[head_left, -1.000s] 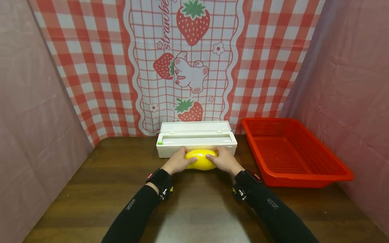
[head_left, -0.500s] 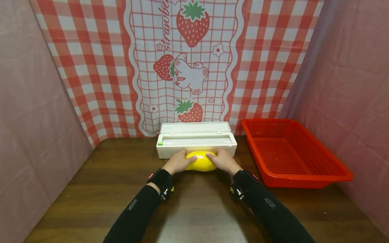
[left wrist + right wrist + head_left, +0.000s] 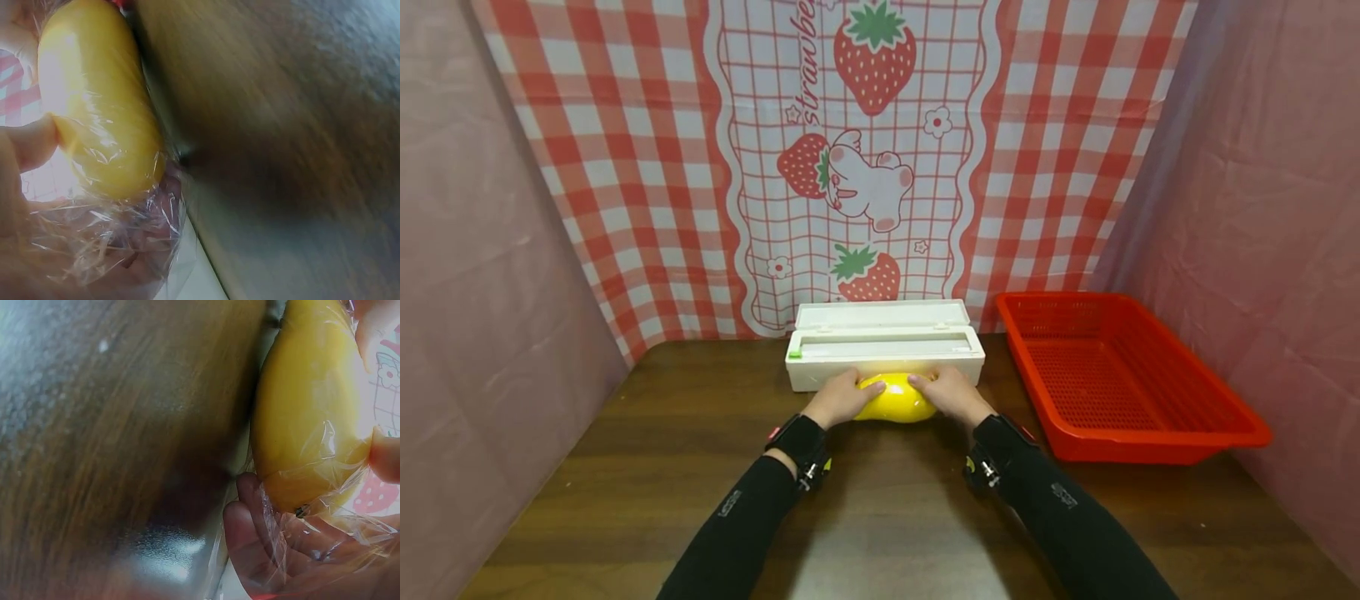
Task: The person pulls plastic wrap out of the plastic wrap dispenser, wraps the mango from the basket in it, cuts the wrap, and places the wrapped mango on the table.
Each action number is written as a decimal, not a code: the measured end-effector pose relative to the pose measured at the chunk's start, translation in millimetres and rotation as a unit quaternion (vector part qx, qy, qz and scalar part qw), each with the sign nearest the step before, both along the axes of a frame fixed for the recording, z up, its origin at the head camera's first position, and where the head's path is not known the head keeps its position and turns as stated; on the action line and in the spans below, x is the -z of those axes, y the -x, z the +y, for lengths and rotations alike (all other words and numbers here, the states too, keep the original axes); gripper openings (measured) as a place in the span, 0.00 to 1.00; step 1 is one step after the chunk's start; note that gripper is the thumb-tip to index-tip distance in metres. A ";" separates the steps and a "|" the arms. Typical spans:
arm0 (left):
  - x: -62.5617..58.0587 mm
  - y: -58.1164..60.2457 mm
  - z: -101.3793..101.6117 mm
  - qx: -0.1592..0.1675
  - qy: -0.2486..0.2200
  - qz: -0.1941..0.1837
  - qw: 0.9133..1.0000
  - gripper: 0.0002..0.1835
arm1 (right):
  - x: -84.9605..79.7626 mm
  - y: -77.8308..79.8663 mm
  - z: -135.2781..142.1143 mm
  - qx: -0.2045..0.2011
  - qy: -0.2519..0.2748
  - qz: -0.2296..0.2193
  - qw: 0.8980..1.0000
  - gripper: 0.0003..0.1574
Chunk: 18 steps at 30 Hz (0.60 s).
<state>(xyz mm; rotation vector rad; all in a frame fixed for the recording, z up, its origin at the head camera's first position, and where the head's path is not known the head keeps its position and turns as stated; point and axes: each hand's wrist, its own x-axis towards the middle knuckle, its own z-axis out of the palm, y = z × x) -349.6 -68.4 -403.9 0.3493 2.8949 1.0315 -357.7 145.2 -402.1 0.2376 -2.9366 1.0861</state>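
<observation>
A smooth, elongated yellow fruit [image 3: 897, 398] is wrapped in clear cling film [image 3: 100, 237], its surface shiny with creases. My left hand [image 3: 835, 400] grips its left end, thumb on the upper side and fingers underneath. At the other end my right hand [image 3: 955, 395] holds it the same way, with loose film bunched over the fingers [image 3: 250, 537]. A small dark spot shows on the fruit's end in the right wrist view. Right behind the fruit stands a long white cling film dispenser [image 3: 820, 375], its lid [image 3: 883, 314] raised and a green slider [image 3: 795, 355] at its left end.
A red plastic basket [image 3: 1157, 446] with a perforated bottom stands to the right on the brown wooden table [image 3: 700, 467]. A red-and-white checked strawberry cloth [image 3: 662, 167] hangs behind, and pink cloths close off both sides.
Both hands keep hold of the wrapped fruit. My right forearm has shifted slightly to the left, and the thumbs have moved a little on the fruit. Dispenser and basket stay put.
</observation>
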 end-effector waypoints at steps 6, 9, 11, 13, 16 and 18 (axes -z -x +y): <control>2.5 0.7 0.4 0.003 0.000 0.008 1.000 0.31 | -2.4 -2.1 -0.1 0.005 0.032 -0.020 0.999 0.29; 5.2 0.4 0.4 0.010 -0.008 0.014 1.000 0.31 | -5.2 -3.9 0.2 0.003 0.033 -0.019 0.999 0.30; 6.3 -0.9 0.3 0.013 -0.018 0.012 1.000 0.31 | -5.9 -4.9 0.7 0.001 0.023 -0.016 1.000 0.30; 6.8 -3.2 0.1 0.009 -0.030 0.005 0.999 0.32 | -5.5 -5.6 0.1 0.001 0.017 -0.013 1.000 0.29; 6.4 -5.3 -0.7 -0.008 -0.037 0.003 0.999 0.32 | -5.9 -7.4 -1.3 -0.001 0.007 -0.010 1.000 0.28; 5.7 -5.7 -1.7 -0.016 -0.035 0.006 0.999 0.31 | -6.9 -8.5 -1.7 -0.004 0.005 -0.010 1.000 0.28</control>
